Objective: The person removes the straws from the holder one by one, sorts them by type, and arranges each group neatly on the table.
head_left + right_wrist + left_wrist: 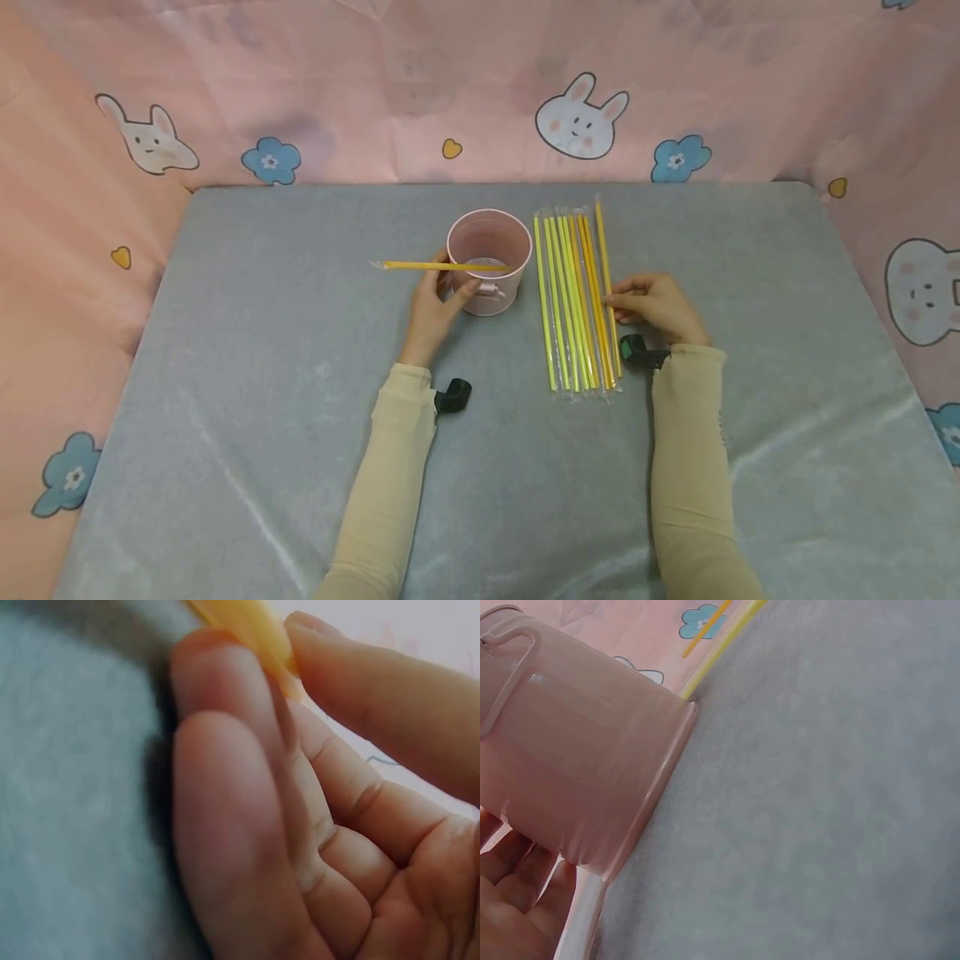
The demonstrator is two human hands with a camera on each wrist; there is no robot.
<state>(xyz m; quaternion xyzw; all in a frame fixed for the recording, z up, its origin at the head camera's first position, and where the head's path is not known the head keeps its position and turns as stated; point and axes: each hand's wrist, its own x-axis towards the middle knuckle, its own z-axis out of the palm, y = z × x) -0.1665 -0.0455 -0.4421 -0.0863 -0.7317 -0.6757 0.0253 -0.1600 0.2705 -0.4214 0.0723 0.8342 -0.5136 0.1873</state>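
Note:
In the head view a pink bucket [489, 302] stands upright on the table, its small wire handle folded down at the front. My left hand [433, 317] holds its left side; the left wrist view shows those fingers [544, 881] against the bucket wall. One orange wrapped straw [420, 266] lies over the left hand and across the bucket's mouth, leaning in or resting there. To the right, several yellow-green straws [546, 308] and orange straws [588, 292] lie side by side in clear wrappers. My right hand [660, 307] pinches the rightmost orange straw [604, 250] between thumb and fingers.
Grey cloth covers the table [262, 400]. A pink curtain [337, 75] with rabbits and flowers hangs behind and at both sides. Dark wrist cameras [454, 395] sit at each sleeve's cuff.

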